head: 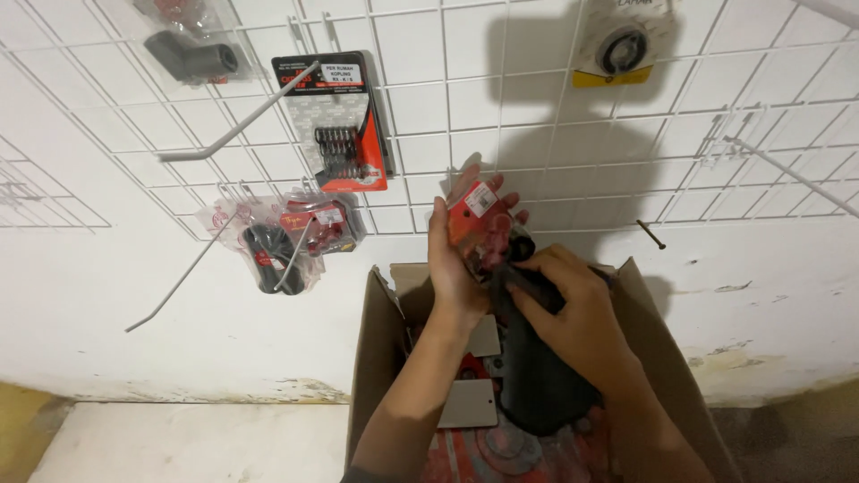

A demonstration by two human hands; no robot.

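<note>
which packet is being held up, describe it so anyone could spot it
Start at the open cardboard box below the white wire grid. Just above it, the left hand holds a clear plastic packet with red parts, steadied by the right hand. Unlike the other packets, it hangs on no hook.

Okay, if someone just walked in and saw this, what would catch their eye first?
Probably the two hands at centre: the left hand and right hand hold up a clear packet with red parts over an open cardboard box. Behind them, a white wire grid on the wall carries hanging packets, notably a red and black spring pack upper left.
</note>
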